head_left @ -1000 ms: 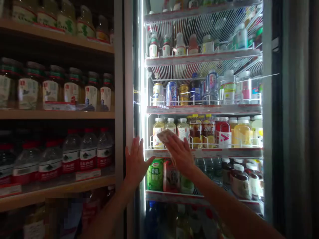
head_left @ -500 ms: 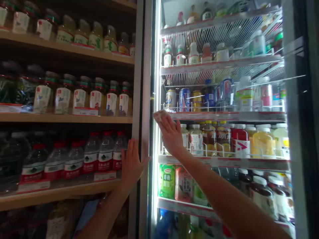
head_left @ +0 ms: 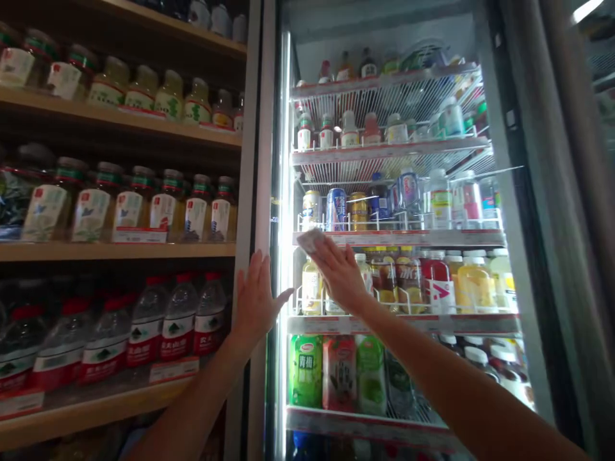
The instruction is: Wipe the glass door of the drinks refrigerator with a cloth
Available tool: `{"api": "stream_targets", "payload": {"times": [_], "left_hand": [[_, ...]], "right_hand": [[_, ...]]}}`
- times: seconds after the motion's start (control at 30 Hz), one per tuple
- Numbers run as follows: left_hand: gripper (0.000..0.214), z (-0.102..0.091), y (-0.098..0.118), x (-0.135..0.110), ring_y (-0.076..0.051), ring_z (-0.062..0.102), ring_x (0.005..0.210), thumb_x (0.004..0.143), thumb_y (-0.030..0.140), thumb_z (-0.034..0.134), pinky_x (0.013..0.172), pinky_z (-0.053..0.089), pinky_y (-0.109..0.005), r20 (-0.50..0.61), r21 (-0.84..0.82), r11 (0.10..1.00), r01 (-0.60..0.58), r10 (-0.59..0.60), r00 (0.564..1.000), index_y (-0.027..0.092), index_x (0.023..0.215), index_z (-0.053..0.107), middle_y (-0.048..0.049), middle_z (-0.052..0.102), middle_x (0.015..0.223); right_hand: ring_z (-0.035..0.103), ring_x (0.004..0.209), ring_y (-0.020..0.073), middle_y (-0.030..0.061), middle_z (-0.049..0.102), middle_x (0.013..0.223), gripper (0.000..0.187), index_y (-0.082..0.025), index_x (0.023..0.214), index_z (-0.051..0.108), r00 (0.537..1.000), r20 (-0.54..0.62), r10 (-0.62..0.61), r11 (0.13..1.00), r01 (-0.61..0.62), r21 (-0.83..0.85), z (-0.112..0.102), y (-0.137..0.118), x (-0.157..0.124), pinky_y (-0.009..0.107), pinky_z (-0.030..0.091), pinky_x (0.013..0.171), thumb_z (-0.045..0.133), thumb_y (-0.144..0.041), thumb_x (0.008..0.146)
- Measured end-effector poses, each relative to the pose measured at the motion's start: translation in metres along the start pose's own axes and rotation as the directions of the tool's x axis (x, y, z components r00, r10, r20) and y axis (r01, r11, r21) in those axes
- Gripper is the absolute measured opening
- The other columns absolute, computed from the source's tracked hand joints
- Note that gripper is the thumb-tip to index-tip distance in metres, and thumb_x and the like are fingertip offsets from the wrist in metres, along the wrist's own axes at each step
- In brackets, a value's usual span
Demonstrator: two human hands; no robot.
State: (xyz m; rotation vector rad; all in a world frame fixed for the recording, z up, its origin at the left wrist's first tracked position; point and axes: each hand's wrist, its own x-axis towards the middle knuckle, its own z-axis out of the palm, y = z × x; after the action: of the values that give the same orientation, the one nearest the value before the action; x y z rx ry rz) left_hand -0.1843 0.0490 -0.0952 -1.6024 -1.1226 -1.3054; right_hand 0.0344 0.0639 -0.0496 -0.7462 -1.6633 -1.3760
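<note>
My right hand presses a pale folded cloth with its outstretched fingers. It is at the glass front of a lit drinks cooler, level with a shelf edge that carries cans. My left hand lies spread against the grey door frame at the cooler's left side and holds nothing. Behind the glass, near my right hand, are a blue can, a tea bottle and a green drink carton.
Left of the frame, wooden shelves hold several juice bottles and red-capped water bottles. A bright vertical light strip runs inside the cooler's left edge. A dark frame bounds its right side.
The cloth and my right hand have shifted a little to the right, away from the light strip. My left hand stays on the frame, slightly higher. More of the cooler's top and right side shows.
</note>
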Motion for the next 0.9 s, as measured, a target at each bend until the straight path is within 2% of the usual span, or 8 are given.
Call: {"api": "stream_targets", "payload": {"times": [0.07,0.23,0.4,0.47,0.57,0.73,0.8,0.9], "left_hand": [[0.080,0.002,0.015,0.012,-0.029,0.024,0.142,0.086,0.060,0.046,0.114,0.020,-0.054,0.016,-0.013,1.000,-0.009,0.009,1.000,0.014,0.147,0.021,-0.0191,0.026,0.153],[0.080,0.008,0.044,0.027,-0.029,0.022,0.143,0.085,0.058,0.049,0.114,0.021,-0.054,0.086,-0.019,1.000,-0.018,0.019,0.996,0.014,0.146,0.024,-0.0186,0.023,0.154],[0.077,0.017,0.060,0.026,-0.029,0.022,0.143,0.086,0.057,0.048,0.115,0.020,-0.053,0.100,-0.012,0.999,-0.052,0.053,0.994,0.014,0.146,0.026,-0.0178,0.024,0.154],[0.078,0.021,0.067,0.027,-0.029,0.023,0.143,0.085,0.057,0.048,0.115,0.020,-0.053,0.107,-0.020,0.998,-0.054,0.056,0.993,0.013,0.145,0.026,-0.0180,0.025,0.153],[0.078,0.025,0.079,0.033,-0.029,0.023,0.143,0.086,0.056,0.048,0.115,0.020,-0.053,0.097,-0.038,0.996,-0.085,0.089,0.991,0.012,0.146,0.025,-0.0179,0.024,0.154],[0.078,0.035,0.097,0.042,-0.030,0.022,0.143,0.087,0.056,0.046,0.115,0.018,-0.053,0.055,-0.053,0.987,-0.153,0.156,0.986,0.011,0.146,0.024,-0.0179,0.024,0.153],[0.077,0.039,0.104,0.046,-0.030,0.023,0.143,0.087,0.055,0.045,0.115,0.017,-0.054,0.039,-0.054,0.987,-0.152,0.154,0.987,0.012,0.147,0.023,-0.0180,0.024,0.153],[0.076,0.042,0.120,0.053,-0.030,0.021,0.143,0.087,0.055,0.044,0.115,0.015,-0.055,0.039,-0.055,0.985,-0.163,0.165,0.986,0.011,0.146,0.025,-0.0180,0.024,0.153]], "right_hand": [[0.029,0.140,0.0194,-0.0022,0.040,0.149,0.057,-0.028,0.142,0.037,0.997,0.025,-0.074,0.997,0.074,-0.005,-0.005,0.011,-0.006,0.047,0.013,0.118,0.044,-0.015,0.087],[0.026,0.141,0.0270,0.0020,0.036,0.151,0.052,-0.029,0.143,0.037,0.948,-0.028,0.318,0.946,-0.319,-0.050,-0.022,0.049,-0.013,0.056,0.018,0.114,0.038,-0.021,0.091],[0.023,0.143,0.0183,-0.0037,0.036,0.151,0.059,-0.034,0.146,0.028,0.991,0.129,-0.045,0.999,0.045,0.006,-0.037,0.066,-0.048,0.047,0.015,0.118,0.039,-0.018,0.090],[0.025,0.142,0.0205,-0.0017,0.036,0.151,0.055,-0.033,0.144,0.032,0.994,0.087,0.070,0.997,-0.068,-0.024,-0.041,0.077,-0.052,0.050,0.016,0.116,0.038,-0.020,0.091],[0.026,0.142,0.0259,0.0032,0.035,0.152,0.049,-0.029,0.141,0.040,0.946,-0.017,0.322,0.944,-0.323,-0.068,-0.047,0.092,-0.053,0.055,0.020,0.113,0.034,-0.024,0.093],[0.030,0.140,0.0165,-0.0037,0.042,0.148,0.051,-0.036,0.139,0.041,0.992,0.112,0.059,0.997,-0.054,-0.048,-0.057,0.104,-0.070,0.042,0.019,0.117,0.041,-0.022,0.091],[0.030,0.141,0.0198,0.0012,0.040,0.149,0.048,-0.031,0.139,0.042,0.983,0.063,0.172,0.981,-0.166,-0.095,-0.060,0.113,-0.073,0.048,0.021,0.116,0.037,-0.022,0.092],[0.028,0.141,0.0271,0.0093,0.037,0.150,0.046,-0.022,0.136,0.048,0.883,-0.104,0.458,0.869,-0.469,-0.158,-0.063,0.125,-0.073,0.056,0.026,0.110,0.032,-0.024,0.093]]}}
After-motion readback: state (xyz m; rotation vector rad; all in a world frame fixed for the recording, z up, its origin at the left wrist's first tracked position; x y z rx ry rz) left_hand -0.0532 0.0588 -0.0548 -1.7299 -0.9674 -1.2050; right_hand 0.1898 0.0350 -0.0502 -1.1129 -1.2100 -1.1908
